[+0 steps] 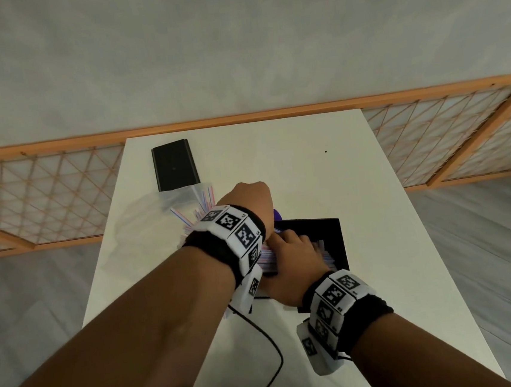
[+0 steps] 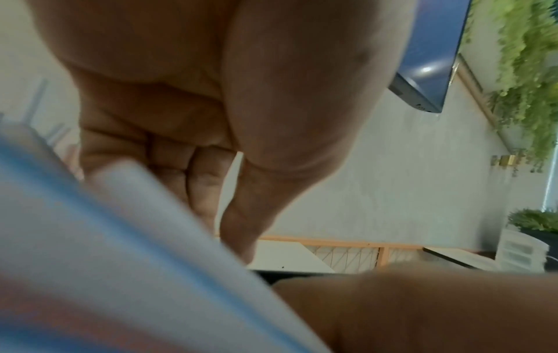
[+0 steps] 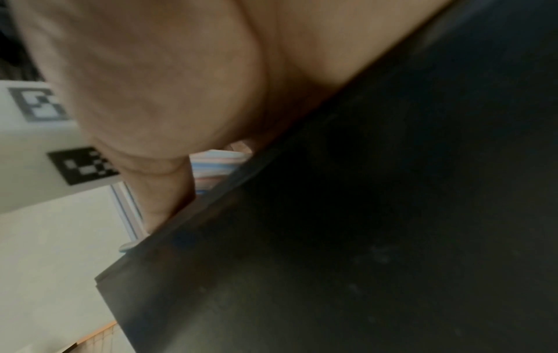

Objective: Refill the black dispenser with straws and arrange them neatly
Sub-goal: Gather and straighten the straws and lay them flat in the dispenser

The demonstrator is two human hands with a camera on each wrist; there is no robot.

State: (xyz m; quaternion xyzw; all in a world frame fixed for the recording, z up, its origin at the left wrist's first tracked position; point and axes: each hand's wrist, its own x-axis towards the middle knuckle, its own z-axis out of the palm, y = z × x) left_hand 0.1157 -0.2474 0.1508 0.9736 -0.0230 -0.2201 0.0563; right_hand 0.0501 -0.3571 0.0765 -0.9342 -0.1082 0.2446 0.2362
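The black dispenser (image 1: pixel 337 247) stands open on the white table (image 1: pixel 356 183), near its middle; its dark wall (image 3: pixel 362 215) fills the right wrist view. Red- and blue-striped straws (image 1: pixel 268 259) lie in it, some sticking out over its left edge. My right hand (image 1: pixel 294 252) lies palm down on them. In the right wrist view my thumb (image 3: pixel 163 191) runs down beside the wall with straws (image 3: pixel 217 167) between it and a finger. My left hand (image 1: pixel 248 200) hovers just behind the dispenser, with its fingers (image 2: pixel 211 179) straight and together. Blurred straws (image 2: pixel 90 238) pass close under the left wrist.
A flat black lid (image 1: pixel 175 165) lies at the back left of the table. A clear plastic bag (image 1: pixel 183 200) with loose straws (image 1: pixel 193 213) fanned out lies in front of it. A black cable (image 1: pixel 268 341) trails toward me. A wooden lattice rail (image 1: pixel 45 198) runs behind the table.
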